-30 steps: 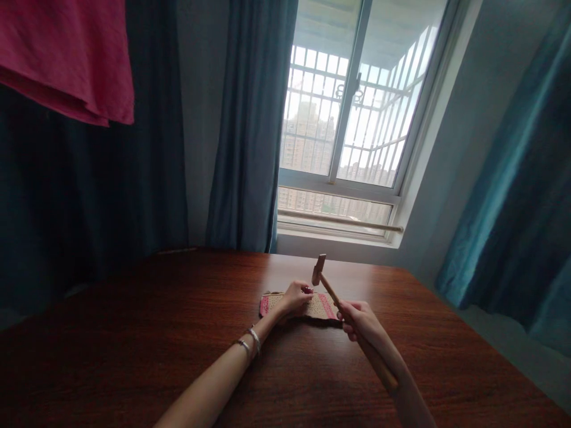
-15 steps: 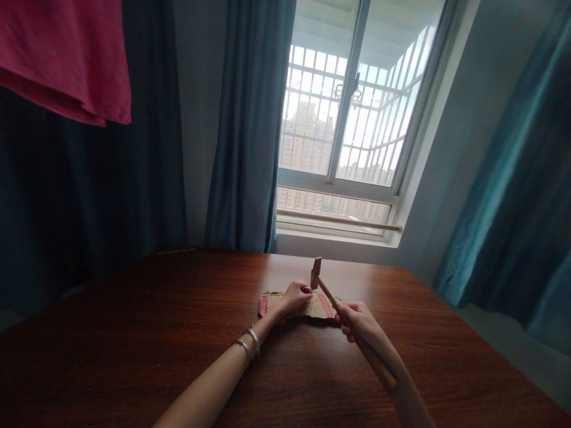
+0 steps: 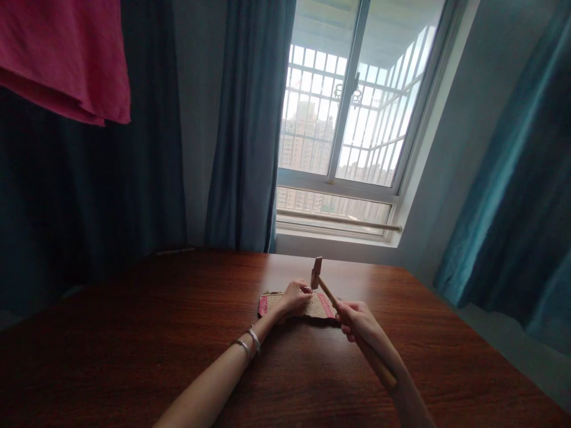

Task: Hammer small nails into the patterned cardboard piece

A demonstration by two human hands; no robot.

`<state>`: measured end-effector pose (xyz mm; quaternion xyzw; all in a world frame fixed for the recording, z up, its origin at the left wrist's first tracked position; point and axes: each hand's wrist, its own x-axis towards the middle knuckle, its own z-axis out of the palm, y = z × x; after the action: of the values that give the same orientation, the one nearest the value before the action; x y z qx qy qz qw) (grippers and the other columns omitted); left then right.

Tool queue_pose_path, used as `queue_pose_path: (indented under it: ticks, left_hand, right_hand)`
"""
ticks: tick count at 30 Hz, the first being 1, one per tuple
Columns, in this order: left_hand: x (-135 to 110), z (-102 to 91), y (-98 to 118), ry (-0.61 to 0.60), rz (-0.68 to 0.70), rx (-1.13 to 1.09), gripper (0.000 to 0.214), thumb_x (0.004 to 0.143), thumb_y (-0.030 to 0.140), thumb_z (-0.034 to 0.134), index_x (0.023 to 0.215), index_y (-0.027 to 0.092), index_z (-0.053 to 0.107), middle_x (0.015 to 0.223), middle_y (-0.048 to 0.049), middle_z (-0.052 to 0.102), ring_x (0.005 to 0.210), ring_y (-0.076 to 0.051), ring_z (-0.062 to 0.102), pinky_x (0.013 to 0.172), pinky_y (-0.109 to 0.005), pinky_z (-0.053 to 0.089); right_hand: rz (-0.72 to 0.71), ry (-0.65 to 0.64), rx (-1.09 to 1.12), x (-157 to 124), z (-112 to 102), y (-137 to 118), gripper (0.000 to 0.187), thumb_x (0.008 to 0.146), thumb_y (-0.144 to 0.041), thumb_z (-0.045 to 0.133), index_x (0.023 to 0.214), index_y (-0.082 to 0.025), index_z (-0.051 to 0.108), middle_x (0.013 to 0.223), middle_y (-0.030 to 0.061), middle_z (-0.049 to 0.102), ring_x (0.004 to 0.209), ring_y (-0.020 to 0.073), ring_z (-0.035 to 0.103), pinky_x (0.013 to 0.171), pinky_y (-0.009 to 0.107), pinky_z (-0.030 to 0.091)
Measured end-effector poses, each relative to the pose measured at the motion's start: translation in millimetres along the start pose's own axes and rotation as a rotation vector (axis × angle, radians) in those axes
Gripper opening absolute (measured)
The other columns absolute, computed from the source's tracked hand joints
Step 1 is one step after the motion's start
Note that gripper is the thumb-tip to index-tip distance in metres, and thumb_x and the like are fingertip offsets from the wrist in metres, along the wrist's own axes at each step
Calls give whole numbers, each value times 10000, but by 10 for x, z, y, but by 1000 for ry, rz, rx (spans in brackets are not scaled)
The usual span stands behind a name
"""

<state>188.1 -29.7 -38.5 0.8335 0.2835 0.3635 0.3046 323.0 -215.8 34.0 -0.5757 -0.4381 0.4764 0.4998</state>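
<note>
A piece of cardboard (image 3: 322,307), tan with pink bands and many small dark dots or holes, lies on the wooden table. My left hand (image 3: 294,298) rests over its middle, thumb and finger pinched; something small and thin may be between the tips, too small to make out. My right hand (image 3: 357,321) is wrapped round the wooden handle of a hammer (image 3: 316,273). The hammer's head is just above my left fingertips, and the handle's end reaches back along my right forearm.
The brown wooden table (image 3: 134,351) spreads around the cardboard. Behind it are a window (image 3: 339,148) with a rail and a blue curtain (image 3: 250,131). Another curtain (image 3: 499,226) hangs at the right, and a pink cloth (image 3: 66,59) at the upper left.
Almost everything stays in place. The hammer and both hands show at most a very slight shift.
</note>
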Motion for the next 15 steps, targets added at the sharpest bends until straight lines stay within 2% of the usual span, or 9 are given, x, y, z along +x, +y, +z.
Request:
queue_pose_path:
  ticks: [15]
  left_hand:
    - [6, 11, -35, -17, -24, -6, 127, 639, 208, 567, 638, 113, 651, 721, -27, 607, 645, -131, 528, 603, -216, 376]
  right_hand:
    - [-2, 4, -9, 2, 4, -9, 446, 608, -588, 586, 611, -153, 489, 531, -41, 464, 351, 40, 377, 294, 171, 235]
